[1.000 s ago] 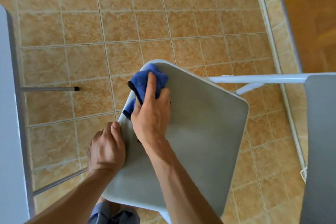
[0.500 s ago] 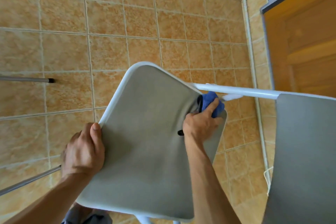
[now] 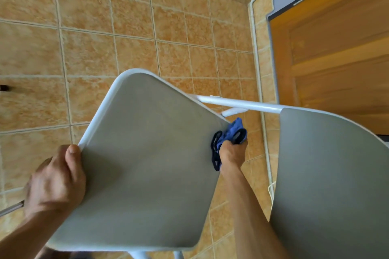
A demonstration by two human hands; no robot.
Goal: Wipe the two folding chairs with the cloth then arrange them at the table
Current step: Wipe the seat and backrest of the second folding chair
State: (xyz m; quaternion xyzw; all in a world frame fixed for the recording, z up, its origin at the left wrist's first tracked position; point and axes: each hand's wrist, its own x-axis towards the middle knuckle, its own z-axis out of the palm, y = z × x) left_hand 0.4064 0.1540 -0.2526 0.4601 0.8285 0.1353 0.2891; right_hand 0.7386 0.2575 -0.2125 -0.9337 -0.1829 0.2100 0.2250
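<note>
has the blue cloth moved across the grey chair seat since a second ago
Yes. The blue cloth in the right hand went from the grey chair seat's front-left corner to its right edge, near the white frame tube.

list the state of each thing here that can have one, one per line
chair seat: folded out, tilted, gripped at its left edge
left hand: grip closed on the seat edge, thumb on top
right hand: grip closed on the cloth, at the seat's right edge
cloth: bunched up, pressed to the seat's right corner
chair back: upright beside the seat, untouched
door: appears shut
</note>
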